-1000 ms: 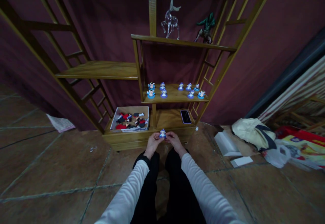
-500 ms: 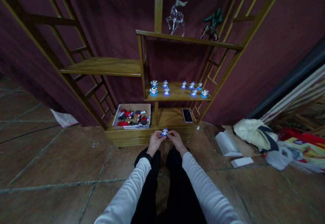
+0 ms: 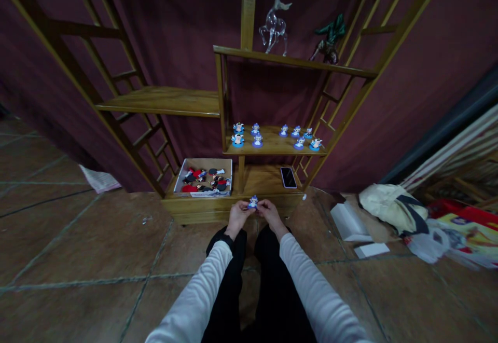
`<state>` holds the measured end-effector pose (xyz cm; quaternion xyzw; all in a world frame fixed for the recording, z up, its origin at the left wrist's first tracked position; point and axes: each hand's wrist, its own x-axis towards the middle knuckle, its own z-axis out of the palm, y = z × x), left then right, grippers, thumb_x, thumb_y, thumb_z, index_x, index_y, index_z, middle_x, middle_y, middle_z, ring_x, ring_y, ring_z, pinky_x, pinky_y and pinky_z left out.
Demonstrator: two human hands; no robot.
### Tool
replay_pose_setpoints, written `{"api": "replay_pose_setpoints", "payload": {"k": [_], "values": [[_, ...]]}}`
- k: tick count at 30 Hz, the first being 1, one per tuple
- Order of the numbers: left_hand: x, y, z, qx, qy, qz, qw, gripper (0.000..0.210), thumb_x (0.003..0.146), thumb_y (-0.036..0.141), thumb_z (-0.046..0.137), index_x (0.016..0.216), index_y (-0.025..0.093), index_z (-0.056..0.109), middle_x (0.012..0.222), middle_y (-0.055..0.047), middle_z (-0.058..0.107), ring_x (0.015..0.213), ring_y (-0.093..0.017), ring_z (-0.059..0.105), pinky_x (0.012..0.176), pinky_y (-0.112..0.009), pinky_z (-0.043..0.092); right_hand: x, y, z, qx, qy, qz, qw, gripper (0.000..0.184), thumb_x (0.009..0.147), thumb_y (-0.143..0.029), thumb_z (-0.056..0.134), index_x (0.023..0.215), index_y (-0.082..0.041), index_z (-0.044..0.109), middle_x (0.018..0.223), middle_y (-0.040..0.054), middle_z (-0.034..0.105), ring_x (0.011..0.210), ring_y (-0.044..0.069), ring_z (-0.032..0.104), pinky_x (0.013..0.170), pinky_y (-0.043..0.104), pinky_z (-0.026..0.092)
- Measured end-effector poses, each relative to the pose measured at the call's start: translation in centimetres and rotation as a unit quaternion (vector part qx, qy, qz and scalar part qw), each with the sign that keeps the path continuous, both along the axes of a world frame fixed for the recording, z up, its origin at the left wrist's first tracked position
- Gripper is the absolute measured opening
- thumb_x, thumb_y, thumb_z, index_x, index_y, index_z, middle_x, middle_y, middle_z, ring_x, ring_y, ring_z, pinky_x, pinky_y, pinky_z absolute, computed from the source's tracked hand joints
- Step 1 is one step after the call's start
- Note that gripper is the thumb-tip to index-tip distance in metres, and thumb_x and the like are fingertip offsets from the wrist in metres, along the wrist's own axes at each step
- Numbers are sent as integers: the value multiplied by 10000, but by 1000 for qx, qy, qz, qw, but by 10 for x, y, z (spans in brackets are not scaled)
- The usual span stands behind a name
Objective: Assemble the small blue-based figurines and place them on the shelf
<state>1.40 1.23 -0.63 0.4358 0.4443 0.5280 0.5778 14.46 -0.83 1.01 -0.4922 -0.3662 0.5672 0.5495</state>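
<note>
Between my two hands is a small purple-and-white figurine on a round base, held upright in front of the cabinet's lower edge. My left hand grips its left side and wears a dark wristband. From the other side, the fingers of my right hand close on the base. Several similar figurines stand on the middle shelf, such as a purple one and a blue-based one on the left, and another blue-based one near the right end.
An open cardboard box with red and black figures sits on the lower shelf, left of a phone. Higher up stand a clear deer ornament and a dark green statue. White boxes and a cloth bag lie on the right floor.
The view has shifted slightly, so the shelves appear a little further right. Both hands keep hold of the figurine in nearly the same place.
</note>
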Motion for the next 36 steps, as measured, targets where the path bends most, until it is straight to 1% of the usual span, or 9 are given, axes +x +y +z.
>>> {"api": "replay_pose_setpoints", "payload": {"k": [6,10,14,19,21,23,26,33,36], "values": [[0,2,0,13,16,15,1000,395,453,180,795,786,139,588,720,-32,676,686,-152,636,710,-295,498,-1,1,-3,2,4,-6,1000,290,562,-432,709,672,-203,569,656,-36,579,607,122,540,608,263,453],[0,2,-2,29,36,-11,999,408,510,170,768,885,135,611,821,-57,691,723,-157,643,731,-295,500,-2,0,-4,11,10,-8,1000,261,567,-393,709,692,-206,577,681,-31,596,630,130,553,625,269,453],[-1,0,-3,56,100,-30,993,369,581,157,719,938,138,624,854,-62,687,727,-166,646,720,-298,507,-2,0,-3,31,19,-4,999,259,557,-350,718,735,-207,593,752,-15,624,696,147,567,653,275,461],[-2,-5,-3,156,211,12,965,419,627,100,664,1037,167,611,1015,-85,631,876,-186,624,800,-322,494,0,-1,-3,39,12,17,999,316,564,-321,710,847,-215,615,857,8,653,787,167,583,692,283,465],[-3,-7,-2,185,254,26,949,440,629,88,660,1055,183,608,1034,-81,619,952,-201,599,855,-344,473,1,-2,-3,40,3,24,999,328,569,-320,704,869,-217,620,874,11,661,805,172,586,692,281,463],[-3,-9,-1,196,284,27,938,438,635,89,657,1058,189,610,1016,-76,622,970,-209,591,874,-357,464,1,-2,-4,40,-8,25,999,331,572,-323,700,877,-218,625,868,12,666,808,174,587,686,280,461],[-3,-9,0,189,295,19,936,405,651,116,655,1049,178,612,993,-84,628,907,-202,613,828,-346,484,2,-2,-5,32,-10,18,999,335,569,-332,704,876,-218,631,875,14,667,806,175,589,688,282,459],[-4,-6,-1,142,271,-6,952,415,645,216,687,1047,170,595,916,-68,678,778,-176,644,725,-279,494,1,-3,-4,22,9,0,1000,335,542,-345,725,836,-213,634,864,15,662,790,168,587,699,285,457],[-5,-5,-2,122,276,-8,953,344,641,257,690,965,165,618,819,-55,688,703,-174,641,667,-268,487,0,-4,-2,20,15,-7,1000,308,550,-344,720,814,-210,633,841,15,657,791,168,584,706,287,460]]}}
